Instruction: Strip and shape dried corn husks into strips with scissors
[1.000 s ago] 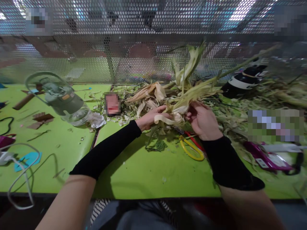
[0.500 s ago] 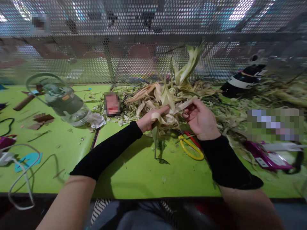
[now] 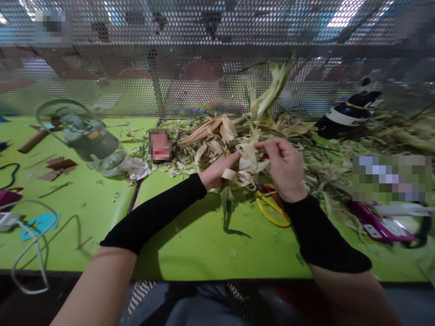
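Observation:
My left hand (image 3: 219, 171) is closed around a gathered bundle of pale corn husks (image 3: 244, 179), with curled strips at its front and a thin green strand trailing down over the table. Close to its right, my right hand (image 3: 286, 168) pinches a pale husk strip (image 3: 249, 153) at the top of the bundle between thumb and fingers. Its other fingers are curled in and partly hidden. Below the right hand lie yellow-handled cutters (image 3: 272, 212) with a red part beside them; their working end is covered by husks.
Loose husks (image 3: 217, 131) and scraps heap against the perforated metal screen (image 3: 190, 86). A green-lidded bottle (image 3: 95, 142) leans at left, near a white cable (image 3: 34, 237). At right are a black bottle (image 3: 346, 117) and a purple object (image 3: 377, 222). The green tabletop (image 3: 190, 244) ends near my lap.
My right hand has turned over, knuckles now up, and its pinch has shifted left, bringing the husk strip in over the bundle. My left hand keeps its hold, moved slightly right.

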A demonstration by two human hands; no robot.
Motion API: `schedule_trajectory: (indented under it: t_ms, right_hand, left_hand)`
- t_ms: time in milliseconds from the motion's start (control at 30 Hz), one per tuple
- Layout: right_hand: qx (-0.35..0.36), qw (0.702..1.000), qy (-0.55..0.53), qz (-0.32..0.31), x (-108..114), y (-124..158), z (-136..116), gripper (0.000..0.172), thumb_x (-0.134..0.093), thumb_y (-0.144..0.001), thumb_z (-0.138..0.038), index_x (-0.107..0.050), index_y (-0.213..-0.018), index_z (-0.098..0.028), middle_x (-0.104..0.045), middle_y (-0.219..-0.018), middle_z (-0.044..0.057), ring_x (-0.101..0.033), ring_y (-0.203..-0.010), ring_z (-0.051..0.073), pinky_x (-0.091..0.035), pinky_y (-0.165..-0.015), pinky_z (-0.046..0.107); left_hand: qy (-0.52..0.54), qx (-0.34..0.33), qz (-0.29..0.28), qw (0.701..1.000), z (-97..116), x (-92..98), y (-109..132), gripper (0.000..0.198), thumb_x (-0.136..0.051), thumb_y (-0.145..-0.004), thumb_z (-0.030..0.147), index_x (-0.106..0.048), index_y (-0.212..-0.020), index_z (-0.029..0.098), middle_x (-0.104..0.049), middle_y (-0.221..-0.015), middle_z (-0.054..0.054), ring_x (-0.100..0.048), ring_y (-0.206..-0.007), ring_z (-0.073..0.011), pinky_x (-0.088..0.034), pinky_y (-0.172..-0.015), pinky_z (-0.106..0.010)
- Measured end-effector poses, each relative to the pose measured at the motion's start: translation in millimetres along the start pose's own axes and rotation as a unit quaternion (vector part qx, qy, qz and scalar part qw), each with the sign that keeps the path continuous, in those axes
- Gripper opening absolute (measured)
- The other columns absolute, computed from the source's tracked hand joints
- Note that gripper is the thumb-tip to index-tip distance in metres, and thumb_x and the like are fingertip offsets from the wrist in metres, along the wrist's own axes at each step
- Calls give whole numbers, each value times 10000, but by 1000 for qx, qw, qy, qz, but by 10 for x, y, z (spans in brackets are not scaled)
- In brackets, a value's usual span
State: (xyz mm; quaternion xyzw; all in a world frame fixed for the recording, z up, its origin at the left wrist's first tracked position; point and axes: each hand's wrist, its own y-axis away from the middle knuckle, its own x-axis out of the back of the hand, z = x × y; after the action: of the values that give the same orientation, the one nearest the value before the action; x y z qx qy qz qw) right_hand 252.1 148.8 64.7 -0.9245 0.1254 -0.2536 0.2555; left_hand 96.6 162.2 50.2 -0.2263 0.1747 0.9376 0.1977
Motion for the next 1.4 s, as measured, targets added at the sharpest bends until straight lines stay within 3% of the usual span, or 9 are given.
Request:
schedule_trajectory:
  t_ms: [100, 200, 400, 600, 867, 1033, 1167, 1300, 1400]
  right_hand:
    - [-55, 993, -93, 46, -2, -43, 93, 358, -646, -943, -643, -689, -923, -289, -763, -962, 74, -700, -800, 262, -586, -720, 442]
    - [-40, 990, -123, 53, 6, -47, 109, 422, -626, -942, -694, -691, -1058, -294, -752, -1042, 75, -721, -926, 268, -609, -842, 461]
    - [-30, 995, -59, -72, 52, -65, 126, 621, -774, -819, -690, -648, -1251, -262, -746, -1299, 126, -693, -1238, 333, -541, -1087, 553]
    - [30, 994, 85, -60, 96, -89, 132, 383, -745, -849, -588, -694, -1015, -247, -748, -1081, 100, -697, -1026, 301, -547, -941, 473]
    - [60, 983, 175, 8, 161, -88, 136, 222, -673, -881, -465, -610, -958, -266, -713, -938, 72, -646, -819, 268, -519, -776, 424]
    - [93, 978, 187, -20, 143, -92, 185, 209, -672, -899, -423, -626, -1010, -253, -735, -995, 91, -679, -870, 277, -543, -827, 426]
    - [138, 969, 200, -36, 116, -88, 221, 288, -689, -905, -465, -664, -1081, -238, -751, -1117, 139, -691, -1074, 347, -536, -990, 511]
    - [30, 991, 97, -82, 87, -81, 189, 528, -684, -898, -601, -651, -1261, -219, -747, -1258, 150, -699, -1150, 363, -533, -1054, 564]
    - [-67, 994, -16, -83, 63, -84, 146, 479, -633, -929, -616, -671, -1200, -223, -774, -1150, 113, -722, -1077, 328, -547, -1052, 542]
  left_hand:
    - [33, -2, -14, 999, -7, -4, -18, 291, -541, -1051, 308, -759, -1154, 144, -820, -963, -82, -754, -1026, -217, -568, -965, -315]
    - [74, -3, 0, 997, 29, 35, -58, 329, -553, -1033, 399, -761, -1172, 185, -821, -953, -70, -771, -1004, -232, -600, -939, -329]
    - [134, -3, -34, 990, 206, 176, -72, 569, -373, -1052, 561, -720, -1297, 183, -813, -934, -103, -781, -977, -266, -652, -849, -377]
    - [121, 48, -80, 988, 234, 235, -45, 503, -361, -1078, 476, -698, -1260, 150, -776, -879, -108, -789, -929, -211, -616, -704, -255]
    - [51, 64, -131, 988, 257, 312, -18, 159, -652, -942, 239, -690, -1069, 152, -800, -987, -110, -773, -891, -184, -603, -1010, -403]
    - [-16, 53, -164, 985, 228, 321, -35, 284, -653, -920, 201, -687, -1195, 137, -814, -1123, -138, -760, -850, -156, -600, -929, -354]
    - [-13, 63, -125, 990, 226, 255, -6, 465, -487, -875, 63, -662, -1304, 101, -820, -1064, -133, -776, -841, -167, -608, -884, -330]
    - [43, 62, -124, 989, 259, 238, 26, 578, -420, -825, 75, -629, -1363, 112, -820, -1030, -109, -798, -897, -195, -616, -929, -360]
    - [21, 50, -130, 990, 258, 269, 13, 575, -433, -817, 94, -628, -1357, 121, -814, -1034, -112, -798, -968, -216, -612, -967, -389]
